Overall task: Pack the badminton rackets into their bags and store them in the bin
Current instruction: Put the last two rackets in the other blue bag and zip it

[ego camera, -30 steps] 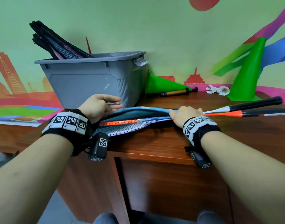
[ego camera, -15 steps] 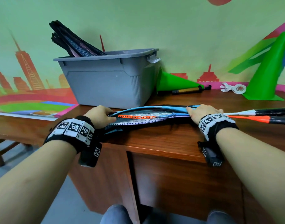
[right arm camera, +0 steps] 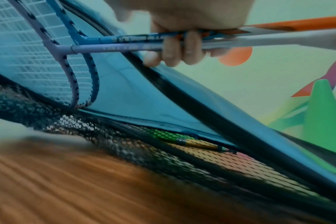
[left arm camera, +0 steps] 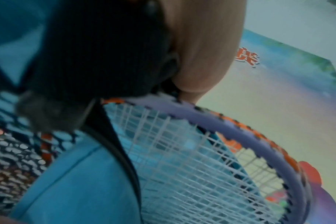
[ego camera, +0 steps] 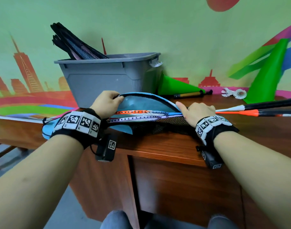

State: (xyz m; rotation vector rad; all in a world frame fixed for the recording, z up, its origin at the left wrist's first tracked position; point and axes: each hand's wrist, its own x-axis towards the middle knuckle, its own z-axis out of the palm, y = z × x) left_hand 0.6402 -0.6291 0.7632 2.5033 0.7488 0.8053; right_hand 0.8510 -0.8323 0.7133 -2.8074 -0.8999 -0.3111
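Left hand [ego camera: 106, 101]: fingers curled over the raised upper flap of the blue racket bag [ego camera: 141, 100], holding its mouth apart. The bag lies on the wooden counter [ego camera: 174, 146], blue fabric on one face, black mesh [ego camera: 166, 124] on the other.

Behind the left fingers: grey plastic bin [ego camera: 102, 76], ribbed at its corner, white latch at the rim. It contains dark mesh racket bags [ego camera: 75, 45] leaning out over its left rim.

Between the two hands: two badminton rackets [ego camera: 141, 115], heads inside the bag, one frame lilac, one blue with orange trim, white strings. The left wrist view shows the lilac head's tip protruding past the bag's edge.

Right hand [ego camera: 197, 114]: fingers [right arm camera: 175, 51] wrapped round both shafts at the bag's mouth, a grip only the right wrist view shows. Black handles run out to the right.

Beyond the right fingers: a lying green cone [ego camera: 174, 87], a black-and-gold pump [ego camera: 191, 95], white shuttlecocks [ego camera: 235, 94], an upright green cone [ego camera: 268, 75].
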